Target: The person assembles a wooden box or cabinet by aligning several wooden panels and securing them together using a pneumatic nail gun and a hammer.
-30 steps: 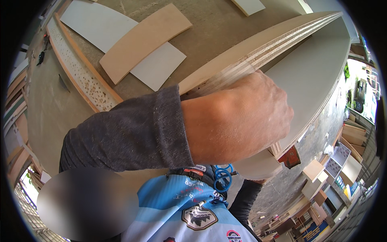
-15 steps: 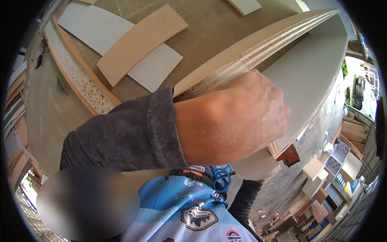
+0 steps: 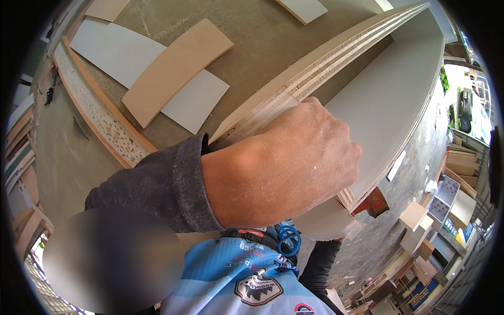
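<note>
A long layered panel with white faces [image 3: 391,100] and pale, striped plywood-like edges [image 3: 362,44] stretches from near me to the far right. Across its near end lies my left hand [image 3: 286,163], coming in from the left in a dusty grey sleeve. Its fingers curl into a fist, knuckles to the right; what they grip is hidden beneath. Beside the wrist, a pale translucent strip [image 3: 270,113] lies along the panel's edge. Below the fist shows a rounded off-white piece [image 3: 325,220]. My right hand [image 3: 340,240], in a black sleeve, is mostly hidden at that piece's lower edge.
A curved tan board [image 3: 176,71] rests across a white board [image 3: 115,47] at the far left. Nearer runs a long wood-edged strip with a speckled core [image 3: 97,102]. A red, worn object [image 3: 374,202] sits by the panel's near corner. Boxes and boards [image 3: 417,218] fill the right.
My left hand and forearm have shifted slightly left and toward me, still closed over the panel's near end. The whole view has drifted a little. The right arm stays low beside the rounded piece.
</note>
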Action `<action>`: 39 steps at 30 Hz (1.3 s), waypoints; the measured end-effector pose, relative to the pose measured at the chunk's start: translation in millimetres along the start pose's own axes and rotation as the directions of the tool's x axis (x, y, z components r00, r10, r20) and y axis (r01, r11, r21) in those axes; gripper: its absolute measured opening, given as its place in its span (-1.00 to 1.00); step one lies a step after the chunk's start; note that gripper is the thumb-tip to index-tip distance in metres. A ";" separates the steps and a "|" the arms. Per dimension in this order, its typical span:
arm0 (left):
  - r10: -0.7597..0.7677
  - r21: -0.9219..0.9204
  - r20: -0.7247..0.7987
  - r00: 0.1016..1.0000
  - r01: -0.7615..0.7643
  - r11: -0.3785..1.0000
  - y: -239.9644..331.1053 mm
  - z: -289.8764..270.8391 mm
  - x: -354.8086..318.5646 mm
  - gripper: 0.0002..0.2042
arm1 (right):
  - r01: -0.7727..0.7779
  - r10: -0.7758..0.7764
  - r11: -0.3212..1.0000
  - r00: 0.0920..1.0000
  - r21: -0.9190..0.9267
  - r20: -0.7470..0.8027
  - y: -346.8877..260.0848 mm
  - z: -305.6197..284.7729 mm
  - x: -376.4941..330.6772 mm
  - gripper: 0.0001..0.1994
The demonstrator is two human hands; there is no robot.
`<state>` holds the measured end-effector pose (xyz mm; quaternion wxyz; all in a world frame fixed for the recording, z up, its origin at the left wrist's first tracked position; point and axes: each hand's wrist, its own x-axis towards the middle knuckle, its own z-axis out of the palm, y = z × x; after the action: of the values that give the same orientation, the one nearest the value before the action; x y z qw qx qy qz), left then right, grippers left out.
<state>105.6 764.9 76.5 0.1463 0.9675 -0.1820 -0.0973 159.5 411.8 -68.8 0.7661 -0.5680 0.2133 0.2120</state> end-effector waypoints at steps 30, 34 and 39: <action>-0.024 -0.161 -0.098 0.995 0.008 0.987 -4.2 -4.0 0.2 -0.91 | -0.083 0.087 0.995 0.994 -0.055 0.067 61.5 -88.2 43.1 -0.61; -0.054 -0.089 0.046 0.997 0.058 0.994 -3.1 -2.0 5.2 -0.88 | -0.339 0.320 0.934 0.934 0.110 0.159 112.0 -100.7 42.1 -0.51; -0.067 -0.023 0.164 0.984 0.071 0.997 1.1 -4.6 13.4 -0.83 | -0.373 0.349 0.919 0.921 0.131 0.172 163.1 -128.2 38.2 -0.50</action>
<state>118.7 760.0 79.4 0.1414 0.9598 -0.1583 -0.1837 87.2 335.0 -251.5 0.7708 -0.4378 0.2745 0.3727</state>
